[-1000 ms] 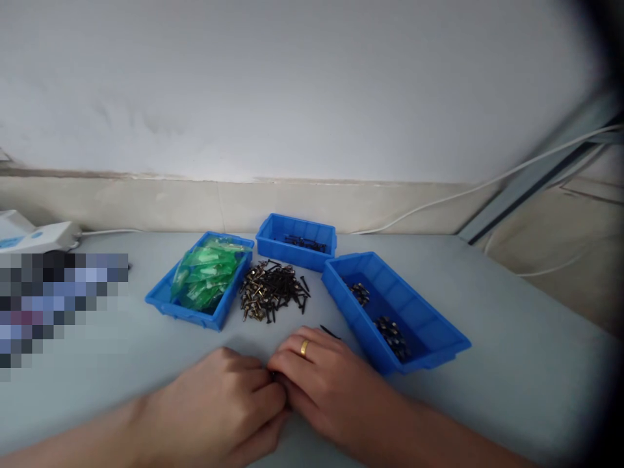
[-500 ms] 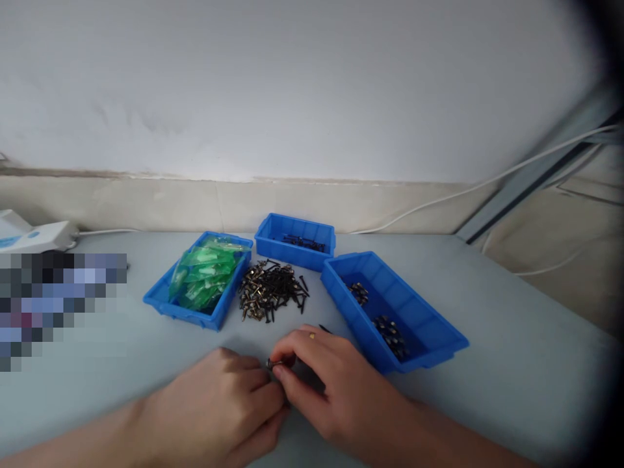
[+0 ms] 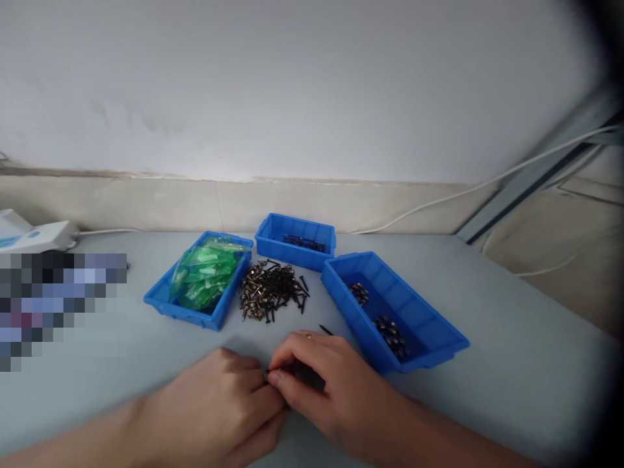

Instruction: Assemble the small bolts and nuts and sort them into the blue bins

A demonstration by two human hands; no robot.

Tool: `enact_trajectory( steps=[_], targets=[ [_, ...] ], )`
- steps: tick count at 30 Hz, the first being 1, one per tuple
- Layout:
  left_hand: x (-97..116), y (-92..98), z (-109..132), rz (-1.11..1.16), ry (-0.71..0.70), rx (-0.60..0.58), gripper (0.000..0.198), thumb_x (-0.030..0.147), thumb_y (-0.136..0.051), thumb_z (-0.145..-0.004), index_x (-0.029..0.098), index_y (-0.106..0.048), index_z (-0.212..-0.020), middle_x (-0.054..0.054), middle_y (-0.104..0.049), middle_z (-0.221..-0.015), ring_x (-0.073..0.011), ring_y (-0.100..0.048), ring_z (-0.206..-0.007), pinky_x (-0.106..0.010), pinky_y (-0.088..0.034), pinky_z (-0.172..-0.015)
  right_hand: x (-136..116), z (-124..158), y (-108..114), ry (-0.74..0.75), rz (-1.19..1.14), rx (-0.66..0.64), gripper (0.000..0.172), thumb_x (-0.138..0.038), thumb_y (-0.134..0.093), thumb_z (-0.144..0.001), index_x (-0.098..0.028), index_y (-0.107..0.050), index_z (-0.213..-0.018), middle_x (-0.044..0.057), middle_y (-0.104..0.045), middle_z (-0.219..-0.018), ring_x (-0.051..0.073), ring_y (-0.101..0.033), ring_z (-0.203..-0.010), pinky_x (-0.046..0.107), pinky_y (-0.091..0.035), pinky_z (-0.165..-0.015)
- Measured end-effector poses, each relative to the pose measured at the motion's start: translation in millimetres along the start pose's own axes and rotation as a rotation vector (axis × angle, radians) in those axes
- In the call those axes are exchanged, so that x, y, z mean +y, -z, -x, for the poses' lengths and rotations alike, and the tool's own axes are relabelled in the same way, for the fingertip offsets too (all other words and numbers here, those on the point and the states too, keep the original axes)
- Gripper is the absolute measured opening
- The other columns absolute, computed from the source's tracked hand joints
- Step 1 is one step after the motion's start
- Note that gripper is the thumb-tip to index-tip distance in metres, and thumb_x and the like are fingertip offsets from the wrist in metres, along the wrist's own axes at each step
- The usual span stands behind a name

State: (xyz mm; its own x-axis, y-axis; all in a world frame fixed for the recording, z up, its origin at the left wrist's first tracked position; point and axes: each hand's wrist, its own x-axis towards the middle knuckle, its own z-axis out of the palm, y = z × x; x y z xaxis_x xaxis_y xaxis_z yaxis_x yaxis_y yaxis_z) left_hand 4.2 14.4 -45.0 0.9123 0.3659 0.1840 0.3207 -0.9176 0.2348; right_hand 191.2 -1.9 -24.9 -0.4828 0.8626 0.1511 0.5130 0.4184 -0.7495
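Pose | left hand (image 3: 234,396) curled | right hand (image 3: 336,383) arched, pinching small piece (image 3: 266,376)

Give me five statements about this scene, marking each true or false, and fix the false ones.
1. The right hand pinches a small dark piece. True.
2. That hand carries no jewellery. False: a gold ring shows on one finger.
3. The pile of screws lies directly on the grey table. True.
4. The hands are far apart. False: the left hand is close beside the right.
5. Green packets lie in the leftmost blue bin. True.
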Motion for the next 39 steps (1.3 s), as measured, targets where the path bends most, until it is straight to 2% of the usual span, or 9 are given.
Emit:
enact_trajectory(
  steps=[11,30,39],
  targets=[
    [0.6,0.5,0.2,0.011,-0.011,0.02,0.024,0.018,-0.042,-0.09,0.017,-0.056,-0.07,-0.001,-0.06,-0.061,-0.0167,-0.057,-0.054,-0.03,-0.045,-0.049,-0.4,-0.1,-0.8,0.032,0.047,0.0,0.007,-0.018,-0.056,-0.085,-0.02,-0.056,-0.078,-0.003,-0.06,-0.073,0.012,-0.054,-0.068,0.023,-0.04,-0.066],
    [0.2,2.4,-1.0,0.019,-0.01,0.003,0.024,0.017,-0.043,-0.089,0.016,-0.057,-0.07,-0.001,-0.061,-0.061,-0.0167,-0.058,-0.054,-0.029,-0.045,-0.05,1.4,1.0,-1.7,0.075,0.072,-0.002,0.006,-0.018,-0.056,-0.086,-0.019,-0.057,-0.08,-0.002,-0.061,-0.074,0.011,-0.055,-0.07,0.022,-0.04,-0.067],
    [0.4,1.9,-0.8,0.024,-0.013,0.002,0.026,0.017,-0.041,-0.091,0.017,-0.057,-0.07,-0.001,-0.061,-0.061,-0.0166,-0.058,-0.055,-0.029,-0.045,-0.051,-0.2,0.8,0.5,0.056,0.067,-0.047,0.009,-0.02,-0.053,-0.088,-0.02,-0.057,-0.08,-0.002,-0.06,-0.074,0.012,-0.056,-0.069,0.023,-0.041,-0.067]
  ],
)
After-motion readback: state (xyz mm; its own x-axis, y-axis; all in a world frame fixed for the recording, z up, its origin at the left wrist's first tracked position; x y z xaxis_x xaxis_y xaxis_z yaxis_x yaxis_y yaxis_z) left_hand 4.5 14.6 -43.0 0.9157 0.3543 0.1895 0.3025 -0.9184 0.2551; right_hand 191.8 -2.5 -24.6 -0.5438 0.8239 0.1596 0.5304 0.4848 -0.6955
